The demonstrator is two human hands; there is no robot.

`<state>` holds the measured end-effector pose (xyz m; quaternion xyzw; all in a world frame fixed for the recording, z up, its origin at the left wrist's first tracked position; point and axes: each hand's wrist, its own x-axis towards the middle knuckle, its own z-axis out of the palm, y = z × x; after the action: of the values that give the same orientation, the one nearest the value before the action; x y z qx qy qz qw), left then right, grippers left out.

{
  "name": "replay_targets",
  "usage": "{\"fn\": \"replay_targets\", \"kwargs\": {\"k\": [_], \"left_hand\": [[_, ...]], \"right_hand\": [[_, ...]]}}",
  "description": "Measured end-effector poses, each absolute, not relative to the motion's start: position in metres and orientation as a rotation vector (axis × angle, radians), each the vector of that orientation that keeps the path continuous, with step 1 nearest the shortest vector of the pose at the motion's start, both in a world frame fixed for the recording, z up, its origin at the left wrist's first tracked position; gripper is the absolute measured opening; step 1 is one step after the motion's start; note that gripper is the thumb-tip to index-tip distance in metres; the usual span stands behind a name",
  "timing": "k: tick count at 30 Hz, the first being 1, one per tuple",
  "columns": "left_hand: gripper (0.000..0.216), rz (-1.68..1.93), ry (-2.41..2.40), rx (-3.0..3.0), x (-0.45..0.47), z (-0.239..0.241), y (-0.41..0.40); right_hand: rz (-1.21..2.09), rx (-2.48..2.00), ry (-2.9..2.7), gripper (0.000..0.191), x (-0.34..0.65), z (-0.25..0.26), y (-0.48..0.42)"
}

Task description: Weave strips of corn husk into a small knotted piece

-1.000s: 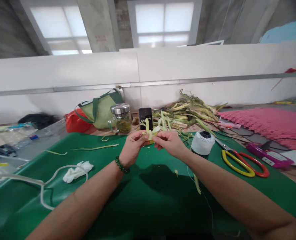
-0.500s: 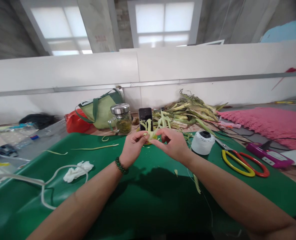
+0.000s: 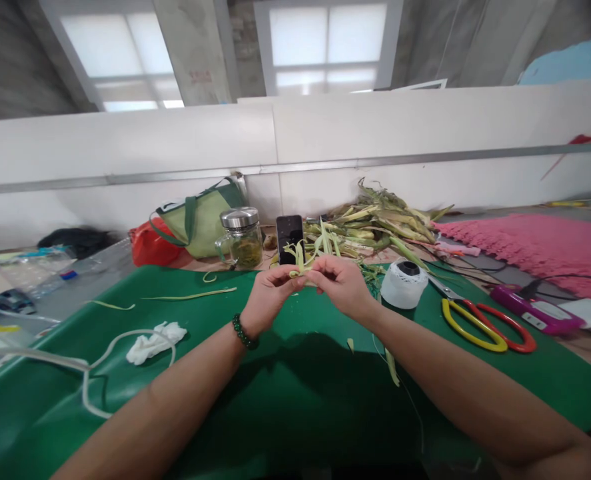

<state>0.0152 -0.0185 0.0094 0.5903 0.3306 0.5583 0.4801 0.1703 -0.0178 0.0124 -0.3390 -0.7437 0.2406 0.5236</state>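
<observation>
Both hands meet above the green table mat [image 3: 285,400], pinching a small bundle of pale green leaf strips [image 3: 300,259] between them. My left hand [image 3: 270,293], with a dark green bead bracelet [image 3: 244,332] at its wrist, grips the bundle's left side between thumb and fingers. On the right side, my right hand [image 3: 342,283] pinches it with thumb and forefinger. Loose strip ends stick up from the fingertips. Just behind stands a black phone [image 3: 289,233], partly covered by the strips. A white spool of thread [image 3: 405,285] is right of my right hand.
Scissors [image 3: 480,327] with yellow and red handles lie at right. Behind are a pile of dried leaves [image 3: 385,217], a lidded glass jar [image 3: 241,240] and a green bag [image 3: 195,220]. Crumpled tissue [image 3: 156,343] and a white cable [image 3: 85,380] lie left. A purple power strip [image 3: 538,312] is far right.
My right hand has closed in on the bundle, its thumb and forefinger now pressed together nearer my left fingertips. The strips have shifted slightly; the other things stay put.
</observation>
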Motion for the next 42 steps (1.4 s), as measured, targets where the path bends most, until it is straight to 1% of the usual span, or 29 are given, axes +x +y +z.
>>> {"fn": "replay_targets", "kwargs": {"k": [2,5,9,12,14,19,22,23,26,28,30,31,33,36,39,42], "left_hand": [[0.023,1.326,0.820,1.415,0.015,0.011,-0.019],[0.027,1.297,0.809,1.342,0.014,0.013,-0.019],[0.029,1.281,0.766,1.290,0.011,0.013,-0.019],[0.027,1.292,0.772,1.307,0.009,0.014,-0.019],[0.026,1.294,0.796,1.347,0.007,0.015,-0.018],[0.023,1.222,0.860,1.452,0.008,0.017,-0.019],[0.021,1.159,0.846,1.504,0.010,0.017,-0.021],[0.020,1.145,0.837,1.507,0.011,0.017,-0.021],[0.023,1.131,0.822,1.453,0.013,0.015,-0.022],[0.025,1.162,0.807,1.347,0.013,0.014,-0.021],[0.028,1.204,0.794,1.229,0.013,0.014,-0.020],[0.029,1.220,0.793,1.190,0.013,0.014,-0.019],[0.031,1.249,0.809,1.166,0.013,0.013,-0.018],[0.029,1.317,0.846,1.186,0.014,0.012,-0.018],[0.023,1.415,0.888,1.243,0.019,0.011,-0.020],[0.018,1.505,0.912,1.286,0.023,0.010,-0.022]], "right_hand": [[0.550,-0.777,-1.776,0.016,0.171,0.012,-0.017],[0.328,-0.753,-1.835,0.011,0.172,0.011,-0.017],[-0.013,-0.635,-1.967,0.016,0.174,0.009,-0.016],[-0.060,-0.610,-1.979,0.015,0.176,0.008,-0.014],[-0.005,-0.653,-1.929,0.010,0.178,0.010,-0.013],[0.387,-0.695,-1.834,0.017,0.182,0.018,-0.013],[0.540,-0.690,-1.823,0.011,0.182,0.022,-0.015],[0.570,-0.692,-1.826,0.012,0.182,0.023,-0.015],[0.708,-0.725,-1.790,0.019,0.181,0.023,-0.013],[0.806,-0.766,-1.725,0.019,0.181,0.023,-0.012],[0.817,-0.809,-1.684,0.018,0.182,0.023,-0.011],[0.768,-0.829,-1.681,0.018,0.182,0.023,-0.011],[0.565,-0.858,-1.714,0.019,0.181,0.022,-0.014],[0.097,-0.810,-1.818,0.023,0.180,0.021,-0.022],[-0.336,-0.718,-1.950,0.023,0.176,0.019,-0.030],[-0.599,-0.696,-2.059,0.022,0.170,0.014,-0.038]]}}
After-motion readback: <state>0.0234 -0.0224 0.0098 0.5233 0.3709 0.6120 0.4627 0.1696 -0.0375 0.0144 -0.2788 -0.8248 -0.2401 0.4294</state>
